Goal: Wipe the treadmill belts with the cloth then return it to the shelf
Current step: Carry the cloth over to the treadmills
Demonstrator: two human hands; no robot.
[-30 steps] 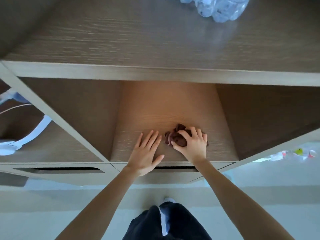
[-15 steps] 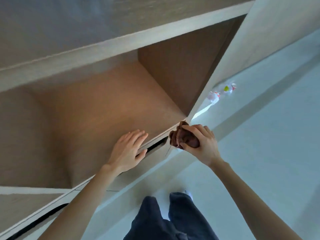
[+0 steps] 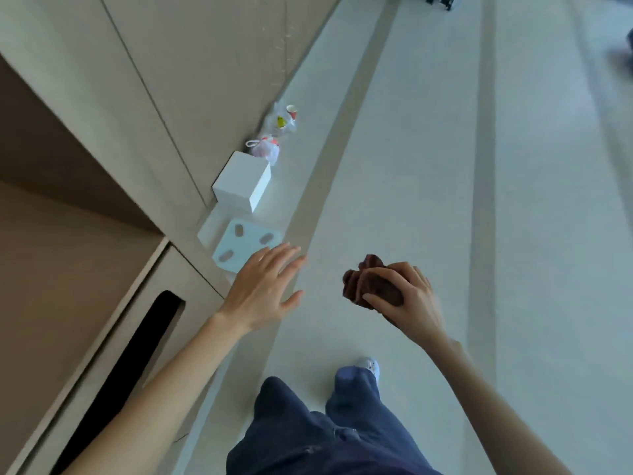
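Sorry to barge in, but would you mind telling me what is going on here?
A person stands on the pale floor beside a wooden shelf unit. Their right hand grips a crumpled brown cloth, held in the air away from the shelf. Their left hand is open and holds nothing, over the floor near a white scale. No treadmill is in view.

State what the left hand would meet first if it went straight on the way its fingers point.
Likely nothing close: the open left hand points out over bare floor. The white scale and white box by the cabinet lie left of that line, though depth is unclear.
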